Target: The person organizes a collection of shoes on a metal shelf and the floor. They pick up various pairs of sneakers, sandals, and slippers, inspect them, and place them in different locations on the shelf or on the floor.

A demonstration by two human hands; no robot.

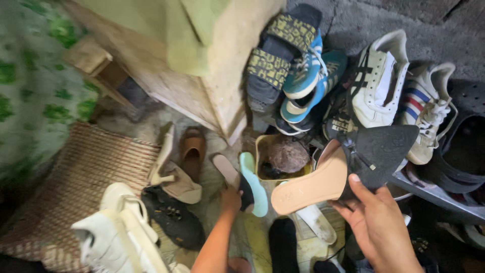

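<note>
My right hand (376,225) holds a flat sandal pair: a tan sole (310,184) facing up and a black pointed sole (381,151) beside it, lifted over the shoe pile. My left hand (231,199) reaches down to the floor and grips a teal flip-flop (252,182) with a black strap. A pink flip-flop (225,169) lies right beside it. Just behind them sits a yellowish tub (262,149) with a brown rounded lump inside.
White sneakers (116,227) and a dark shoe (172,217) lie at lower left on a woven mat (86,172). Brown sandals (192,151) rest by a wooden cabinet (217,76). Blue and white sneakers (379,81) are heaped at the back right.
</note>
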